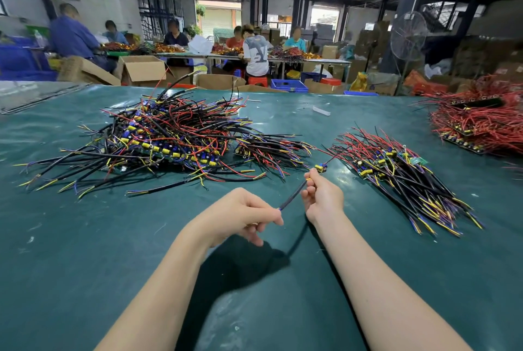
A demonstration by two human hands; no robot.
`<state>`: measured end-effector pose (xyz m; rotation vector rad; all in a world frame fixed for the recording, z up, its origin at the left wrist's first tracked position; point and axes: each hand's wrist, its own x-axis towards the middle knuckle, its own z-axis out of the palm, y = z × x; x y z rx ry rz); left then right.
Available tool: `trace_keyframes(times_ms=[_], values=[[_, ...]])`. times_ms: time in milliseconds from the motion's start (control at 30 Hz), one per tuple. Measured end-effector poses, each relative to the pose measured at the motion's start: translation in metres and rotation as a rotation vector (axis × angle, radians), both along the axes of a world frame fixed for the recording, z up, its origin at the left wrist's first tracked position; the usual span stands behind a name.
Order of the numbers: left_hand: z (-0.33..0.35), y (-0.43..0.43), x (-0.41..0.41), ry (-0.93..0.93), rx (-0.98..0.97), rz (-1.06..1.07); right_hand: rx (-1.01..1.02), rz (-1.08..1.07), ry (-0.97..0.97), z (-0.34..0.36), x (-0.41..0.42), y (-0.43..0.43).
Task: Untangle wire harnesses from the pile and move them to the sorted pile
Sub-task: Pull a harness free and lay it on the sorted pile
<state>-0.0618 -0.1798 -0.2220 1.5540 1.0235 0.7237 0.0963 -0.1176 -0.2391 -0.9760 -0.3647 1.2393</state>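
The left hand (243,215) pinches the near end and the right hand (322,195) the far end of one wire harness (293,195), held above the worktop (85,237) between the tangled pile (158,138), left, and the sorted pile (402,172), right. Best lay it parallel with those.

No text, label, brand, number or sign is showing clearly enough to read. Beyond the far edge of the green table (85,237), a seated person's white shirt (256,53) is carrying a large dark print on its back, but it is blurring into shapes that cannot be told as letters or figures. The cardboard boxes (143,69) standing just beyond that same far edge are showing only plain brown faces towards the camera.
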Motion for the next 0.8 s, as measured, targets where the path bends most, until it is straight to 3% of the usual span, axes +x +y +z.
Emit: trace_keyframes(times_ms=[200, 567, 700, 800], values=[[-0.003, 0.006, -0.006, -0.143, -0.164, 0.201, -0.006, -0.049, -0.006, 0.000, 0.012, 0.004], [0.009, -0.009, 0.006, 0.024, -0.092, -0.325, 0.040, 0.049, -0.009, -0.001, 0.002, 0.001], [0.015, -0.016, 0.016, 0.012, -0.089, -0.377, 0.082, 0.131, 0.031, 0.000, -0.007, -0.002], [0.015, -0.016, 0.011, 0.147, -0.128, -0.407, 0.099, 0.281, 0.062, 0.002, -0.006, -0.004]])
